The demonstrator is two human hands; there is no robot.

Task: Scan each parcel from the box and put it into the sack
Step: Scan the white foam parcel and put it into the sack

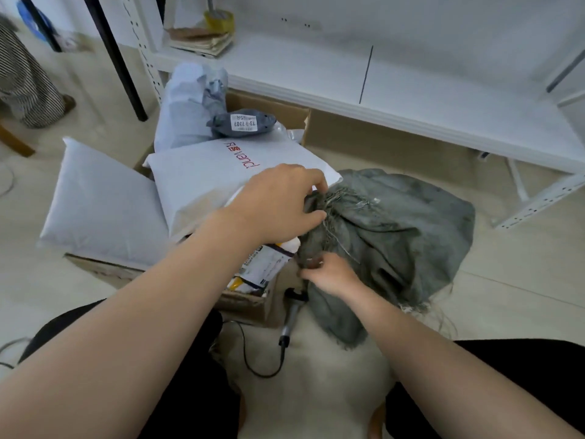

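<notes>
A grey-green woven sack point(399, 236) lies crumpled on the floor to the right of the cardboard box point(250, 307). My left hand point(278, 204) grips the sack's frayed mouth from above. Lower down, my right hand point(332, 275) pinches the same bunched edge. The box holds several parcels: a large white mailer point(209, 182) with red lettering on top, a small dark grey parcel point(242, 123) with a white label behind it, and a printed packet point(269, 266) near the front corner. A handheld scanner point(292, 315) lies on the floor between box and sack, its black cable curling toward me.
Another white padded mailer point(101, 201) leans over the box's left side. A white metal shelf point(380, 77) runs behind, with a tape roll point(219, 20) and flat cardboard on it. A person in striped clothing point(25, 77) stands at far left. My dark-clothed knees frame the bottom.
</notes>
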